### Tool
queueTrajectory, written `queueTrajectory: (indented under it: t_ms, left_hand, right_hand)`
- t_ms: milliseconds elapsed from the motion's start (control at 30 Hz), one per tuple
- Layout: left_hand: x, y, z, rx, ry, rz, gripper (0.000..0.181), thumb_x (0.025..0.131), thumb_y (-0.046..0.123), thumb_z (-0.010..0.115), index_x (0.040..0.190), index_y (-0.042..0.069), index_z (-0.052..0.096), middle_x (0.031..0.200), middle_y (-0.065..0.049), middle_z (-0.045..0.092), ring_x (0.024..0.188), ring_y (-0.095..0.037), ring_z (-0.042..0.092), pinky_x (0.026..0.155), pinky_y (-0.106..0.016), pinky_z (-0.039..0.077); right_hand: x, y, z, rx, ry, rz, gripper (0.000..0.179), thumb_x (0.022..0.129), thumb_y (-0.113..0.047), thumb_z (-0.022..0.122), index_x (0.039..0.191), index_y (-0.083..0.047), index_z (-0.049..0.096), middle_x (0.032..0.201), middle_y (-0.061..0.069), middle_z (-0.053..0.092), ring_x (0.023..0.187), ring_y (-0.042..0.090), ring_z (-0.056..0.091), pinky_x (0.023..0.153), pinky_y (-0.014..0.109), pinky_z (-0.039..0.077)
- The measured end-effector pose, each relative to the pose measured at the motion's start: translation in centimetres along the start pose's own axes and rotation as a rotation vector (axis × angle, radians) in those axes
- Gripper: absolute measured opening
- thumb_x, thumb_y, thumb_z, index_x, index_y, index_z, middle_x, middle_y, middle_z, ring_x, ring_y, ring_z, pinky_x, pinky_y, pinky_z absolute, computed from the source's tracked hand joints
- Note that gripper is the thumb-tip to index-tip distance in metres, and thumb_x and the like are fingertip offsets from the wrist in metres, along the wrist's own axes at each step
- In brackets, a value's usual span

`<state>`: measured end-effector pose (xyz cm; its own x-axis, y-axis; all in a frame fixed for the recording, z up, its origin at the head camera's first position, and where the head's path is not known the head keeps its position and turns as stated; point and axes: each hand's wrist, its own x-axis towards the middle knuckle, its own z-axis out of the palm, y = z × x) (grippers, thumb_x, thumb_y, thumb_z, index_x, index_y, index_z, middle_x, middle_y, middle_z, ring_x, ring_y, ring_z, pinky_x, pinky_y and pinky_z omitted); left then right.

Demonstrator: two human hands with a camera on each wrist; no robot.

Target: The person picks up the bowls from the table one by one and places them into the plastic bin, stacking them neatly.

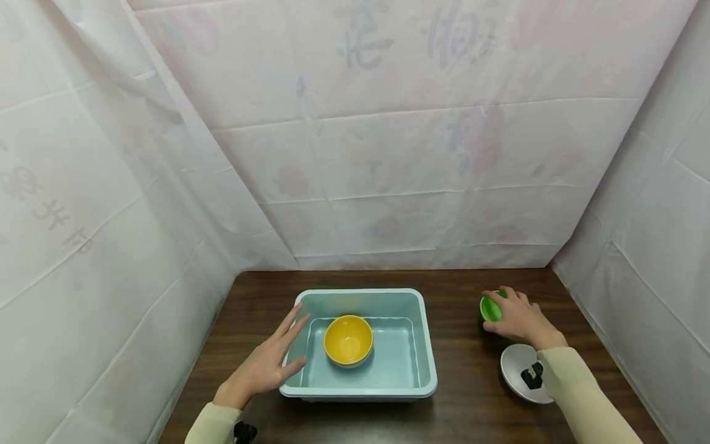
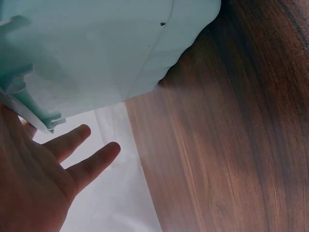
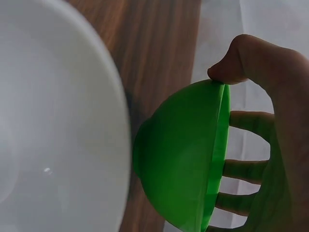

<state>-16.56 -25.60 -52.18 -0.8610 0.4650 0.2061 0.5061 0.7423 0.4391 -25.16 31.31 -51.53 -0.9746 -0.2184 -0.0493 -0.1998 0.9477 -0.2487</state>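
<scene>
At the right of the head view, my right hand (image 1: 523, 319) spans the mouth of a small green bowl (image 1: 490, 309). In the right wrist view, the thumb presses the rim of the green bowl (image 3: 181, 150) while the other fingers reach over its mouth. My left hand (image 1: 266, 364) is spread with straight fingers at the left rim of a light blue plastic basin (image 1: 357, 392). Inside the basin sits a yellow bowl (image 1: 348, 340), with a paler edge showing beneath it. Seen from the left wrist, the fingers (image 2: 96, 166) extend past the basin's rim and hold nothing.
A white bowl (image 1: 513, 370) stands on the dark wooden table (image 1: 460, 394), partly hidden under the right forearm. It fills the left of the right wrist view, close beside the green bowl. White sheeting (image 1: 388, 185) hangs behind the table and along both sides.
</scene>
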Motion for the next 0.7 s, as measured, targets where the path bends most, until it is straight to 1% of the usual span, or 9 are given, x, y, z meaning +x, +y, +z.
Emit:
queueTrajectory:
  t_ms: [200,333,433,567,667,700]
  left_hand:
    - [-0.4,0.0,0.0,-0.004,0.012,-0.004,0.08,0.099,0.045,0.063,0.165,0.015,0.028,0.174,-0.009,0.012,0.142,-0.035,0.049,0.093,-0.058,0.054]
    - [-0.2,-0.1,-0.1,0.0,0.013,-0.011,0.08,0.099,0.045,0.063,0.165,0.016,0.028,0.174,-0.008,0.011,0.14,-0.035,0.052,0.091,-0.057,0.055]
    - [-0.1,-0.2,-0.2,-0.012,0.009,-0.02,0.08,0.099,0.045,0.063,0.165,0.016,0.027,0.174,-0.009,0.01,0.14,-0.036,0.051,0.092,-0.058,0.055]
    - [-0.1,-0.3,-0.4,-0.015,0.0,-0.022,0.081,0.099,0.046,0.062,0.165,0.015,0.027,0.174,-0.009,0.009,0.142,-0.037,0.049,0.094,-0.06,0.053]
    - [0.0,-0.3,-0.5,-0.01,-0.001,-0.012,0.082,0.098,0.046,0.063,0.165,0.016,0.027,0.174,-0.009,0.01,0.142,-0.038,0.049,0.094,-0.06,0.053]
    - [0.1,-0.3,-0.5,-0.013,-0.003,-0.011,0.082,0.098,0.045,0.063,0.165,0.016,0.026,0.174,-0.009,0.01,0.142,-0.038,0.049,0.093,-0.061,0.053]
  right_hand:
    - [0.7,-1.5,-0.7,-0.01,0.022,-0.043,0.078,0.084,-0.045,0.073,0.152,-0.016,0.049,0.151,0.032,0.039,0.129,0.062,0.043,0.085,0.077,0.041]
    - [1.4,-2.6,-1.7,-0.019,0.039,-0.064,0.078,0.083,-0.044,0.072,0.152,-0.015,0.049,0.151,0.032,0.039,0.13,0.061,0.042,0.084,0.075,0.041]
    - [1.7,-3.6,-2.4,-0.014,0.049,-0.075,0.077,0.084,-0.043,0.071,0.152,-0.015,0.049,0.152,0.032,0.039,0.131,0.061,0.041,0.085,0.075,0.041]
    - [2.0,-4.7,-2.8,-0.014,0.066,-0.088,0.076,0.084,-0.041,0.07,0.153,-0.016,0.049,0.152,0.03,0.039,0.13,0.058,0.042,0.08,0.066,0.043]
    - [1.8,-5.3,-3.0,-0.014,0.085,-0.093,0.075,0.083,-0.041,0.07,0.152,-0.018,0.05,0.151,0.028,0.04,0.128,0.056,0.044,0.077,0.062,0.043]
    - [1.8,-5.5,-3.1,-0.012,0.09,-0.097,0.075,0.083,-0.04,0.07,0.152,-0.018,0.051,0.151,0.028,0.04,0.128,0.055,0.044,0.078,0.063,0.043]
